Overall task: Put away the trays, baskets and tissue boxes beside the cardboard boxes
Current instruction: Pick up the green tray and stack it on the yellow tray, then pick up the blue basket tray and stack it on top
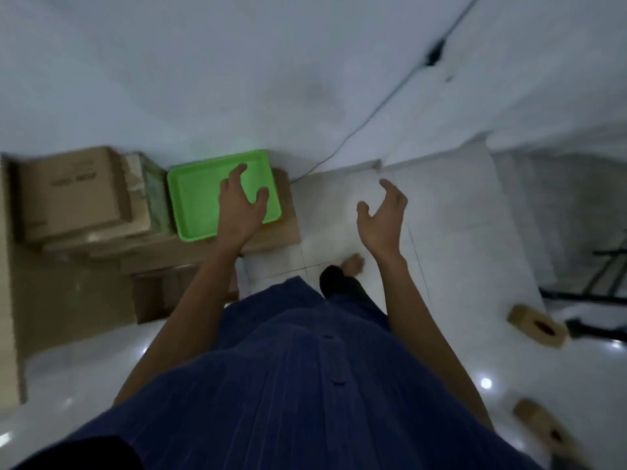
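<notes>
Cardboard boxes (74,195) are standing stacked at the left of the frame. A green tray (196,205) is lying flat on one of them at centre left, open side up, its long axis running left to right and rising slightly rightward. The left hand (241,205) is hovering over it, fingers spread and bent, gripping nothing; whether it is touching the tray cannot be told. The right hand (381,218) is hanging in mid-air, fingers apart. On the floor (458,215) at lower right, a tissue box (537,330) and a second tissue box (543,429) are waiting, so the job is looking only partly done.

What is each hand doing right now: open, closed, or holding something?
Left hand: open, fingers spread over the green tray, gripping nothing.
Right hand: open, fingers loosely curved, holding nothing.
</notes>
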